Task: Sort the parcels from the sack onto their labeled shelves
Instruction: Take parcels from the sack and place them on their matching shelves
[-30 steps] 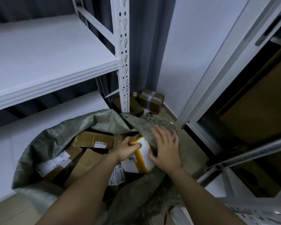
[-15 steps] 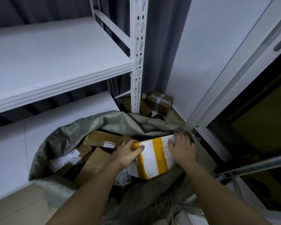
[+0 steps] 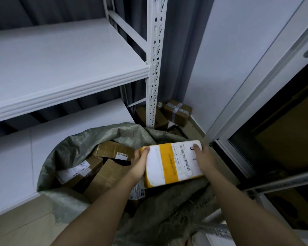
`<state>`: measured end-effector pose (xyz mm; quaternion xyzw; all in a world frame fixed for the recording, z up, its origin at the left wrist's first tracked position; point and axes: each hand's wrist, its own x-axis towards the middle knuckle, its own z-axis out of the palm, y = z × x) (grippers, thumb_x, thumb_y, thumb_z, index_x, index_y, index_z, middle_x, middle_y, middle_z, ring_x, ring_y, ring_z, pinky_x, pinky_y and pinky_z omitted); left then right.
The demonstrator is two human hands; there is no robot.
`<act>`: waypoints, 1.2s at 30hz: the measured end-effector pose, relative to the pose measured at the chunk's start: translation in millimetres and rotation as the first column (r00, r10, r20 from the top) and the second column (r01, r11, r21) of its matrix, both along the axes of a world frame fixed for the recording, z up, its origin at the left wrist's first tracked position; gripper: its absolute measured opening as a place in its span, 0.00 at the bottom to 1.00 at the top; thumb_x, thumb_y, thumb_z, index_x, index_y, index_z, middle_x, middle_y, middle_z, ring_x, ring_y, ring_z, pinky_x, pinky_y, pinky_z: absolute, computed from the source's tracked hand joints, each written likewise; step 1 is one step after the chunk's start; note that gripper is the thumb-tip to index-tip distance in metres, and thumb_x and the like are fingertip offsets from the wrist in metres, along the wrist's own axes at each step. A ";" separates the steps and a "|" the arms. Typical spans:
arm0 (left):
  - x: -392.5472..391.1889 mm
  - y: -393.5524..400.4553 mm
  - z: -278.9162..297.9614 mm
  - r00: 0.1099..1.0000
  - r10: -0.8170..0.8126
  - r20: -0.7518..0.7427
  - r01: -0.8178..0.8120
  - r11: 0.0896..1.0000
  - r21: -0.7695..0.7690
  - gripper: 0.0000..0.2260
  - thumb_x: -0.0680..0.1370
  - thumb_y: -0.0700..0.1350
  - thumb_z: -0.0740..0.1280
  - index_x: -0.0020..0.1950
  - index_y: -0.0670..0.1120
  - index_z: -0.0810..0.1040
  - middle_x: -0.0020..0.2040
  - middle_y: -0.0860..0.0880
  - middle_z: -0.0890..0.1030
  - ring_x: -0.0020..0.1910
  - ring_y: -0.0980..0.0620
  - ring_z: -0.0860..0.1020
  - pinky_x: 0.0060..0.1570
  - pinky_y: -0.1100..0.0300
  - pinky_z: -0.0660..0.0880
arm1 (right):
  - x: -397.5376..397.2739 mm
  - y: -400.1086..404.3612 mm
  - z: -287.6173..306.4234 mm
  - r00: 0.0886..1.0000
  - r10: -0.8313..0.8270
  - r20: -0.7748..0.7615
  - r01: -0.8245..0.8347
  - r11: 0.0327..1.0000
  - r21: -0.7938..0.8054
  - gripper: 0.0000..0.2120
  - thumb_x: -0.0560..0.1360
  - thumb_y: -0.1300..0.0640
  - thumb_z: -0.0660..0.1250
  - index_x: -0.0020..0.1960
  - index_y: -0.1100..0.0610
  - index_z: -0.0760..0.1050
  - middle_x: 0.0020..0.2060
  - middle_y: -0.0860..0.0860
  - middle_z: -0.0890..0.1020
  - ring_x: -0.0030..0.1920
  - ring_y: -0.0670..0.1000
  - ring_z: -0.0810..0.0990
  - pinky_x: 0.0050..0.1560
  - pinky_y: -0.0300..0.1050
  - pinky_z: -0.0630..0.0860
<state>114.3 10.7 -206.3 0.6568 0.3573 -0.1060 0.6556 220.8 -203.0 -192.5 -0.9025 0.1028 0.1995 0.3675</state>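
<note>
Holding: both hands grip the white parcel with a yellow band [image 3: 172, 163] above the open mouth of the grey-green woven sack [image 3: 89, 139].
Left hand [image 3: 140, 163]: fingers curled round the parcel's left edge, thumb pressed on the top corner.
Right hand [image 3: 204, 159]: fingers wrapped over the right edge, fingertips [image 3: 196, 146] on the face just beside the handwritten marks.
Change: half a second ago the parcel sat lower against the sack's rim and more tilted; a second ago only its corner showed among the folds. It has come up clear of the sack, label face turned upward, barcode strips readable as stripes though not as text.
Left of the left fingers: brown cardboard boxes [image 3: 112, 150] with white labels, packed inside the sack.
Beyond the fingertips: white slotted upright [image 3: 154, 68] of the rack, with the white shelf [image 3: 60, 63] running off to the left.
Past the upright: a taped cardboard box [image 3: 178, 111] on the floor against the wall.
Right of the right hand: a door frame [image 3: 256, 89], well apart.
</note>
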 end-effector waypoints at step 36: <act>-141.1 52.2 180.2 0.955 0.174 0.240 -0.109 0.959 -0.261 0.25 0.71 0.70 0.62 0.52 0.52 0.80 0.48 0.45 0.83 0.47 0.46 0.81 0.29 0.56 0.79 | -123.9 45.7 207.0 0.964 -0.049 0.260 -0.166 0.654 0.739 0.17 0.80 0.40 0.55 0.66 0.45 0.66 0.51 0.40 0.76 0.52 0.42 0.74 0.57 0.44 0.68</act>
